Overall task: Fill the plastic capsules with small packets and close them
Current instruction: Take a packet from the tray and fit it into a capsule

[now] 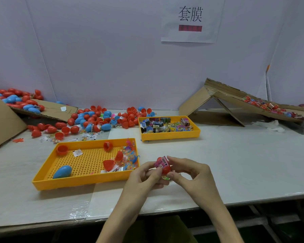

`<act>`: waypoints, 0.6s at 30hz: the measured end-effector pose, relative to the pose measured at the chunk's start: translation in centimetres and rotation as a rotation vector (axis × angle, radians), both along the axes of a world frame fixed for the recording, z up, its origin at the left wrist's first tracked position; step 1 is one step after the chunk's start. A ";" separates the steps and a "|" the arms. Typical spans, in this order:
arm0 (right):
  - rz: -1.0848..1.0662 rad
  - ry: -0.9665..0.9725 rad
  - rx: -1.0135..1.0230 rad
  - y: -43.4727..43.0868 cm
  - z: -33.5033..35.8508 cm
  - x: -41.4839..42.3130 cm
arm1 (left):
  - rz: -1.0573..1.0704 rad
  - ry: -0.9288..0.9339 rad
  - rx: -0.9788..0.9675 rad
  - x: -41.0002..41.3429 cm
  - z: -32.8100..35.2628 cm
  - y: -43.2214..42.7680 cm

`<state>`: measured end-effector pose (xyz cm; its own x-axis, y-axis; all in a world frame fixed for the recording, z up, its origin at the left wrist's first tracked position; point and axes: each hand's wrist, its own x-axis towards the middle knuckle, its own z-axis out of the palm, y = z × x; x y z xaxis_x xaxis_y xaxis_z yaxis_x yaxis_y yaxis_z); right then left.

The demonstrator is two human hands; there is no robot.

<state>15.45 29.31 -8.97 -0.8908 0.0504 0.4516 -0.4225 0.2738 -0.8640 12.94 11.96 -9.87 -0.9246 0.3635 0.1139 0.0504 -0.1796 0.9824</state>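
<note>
A red plastic capsule (165, 168) is held just above the white tabletop (235, 163), close to its near edge and a little right of centre. The left hand (144, 174) curls its fingers round the capsule from the left and below. The right hand (189, 171) pinches it between thumb and forefinger from the right. A pink printed packet (161, 162) with a barcode lies against the capsule's upper left side. The hands hide whether the capsule is closed, and the packet's small print is unreadable.

Just left of the hands sits a yellow perforated plastic tray (77, 183). It holds a blue egg-shaped capsule (62, 171), red capsule halves (109, 164) and a heap of clear packets (128, 155). Farther back stands a smaller yellow tray (170, 135) of small printed boxes, their lettering too small to read.

Right of the hands, open tabletop stretches to a folded brown cardboard ramp (195, 100) at the far right, and the frame edge cuts off its load of capsules. A loose pile of red and blue capsules (95, 118) spreads along the far left. A paper sign (189, 23) on the wall reads "套膜", and the red bar beneath it is blurred.
</note>
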 end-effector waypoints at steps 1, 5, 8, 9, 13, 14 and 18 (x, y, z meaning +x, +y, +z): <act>0.007 -0.003 0.009 0.0 0.0 0.0 | -0.006 -0.003 0.004 0.0 0.0 0.0; -0.013 -0.007 0.026 0.0 -0.1 0.1 | 0.000 -0.006 -0.002 0.0 0.0 0.0; -0.028 0.001 0.047 0.0 -0.1 0.1 | 0.000 0.007 -0.017 -0.1 -0.1 0.0; -0.028 0.006 0.045 0.0 -0.1 0.1 | -0.002 0.007 -0.017 -0.1 -0.1 0.0; -0.015 0.026 0.035 -0.1 0.0 0.2 | -0.008 0.006 -0.019 -0.1 -0.1 -0.1; -0.016 0.026 0.036 -0.1 0.0 0.1 | -0.009 0.006 -0.021 -0.1 -0.1 -0.1; -0.026 0.044 0.043 -0.2 0.0 0.2 | -0.013 0.015 -0.031 -0.1 -0.1 -0.1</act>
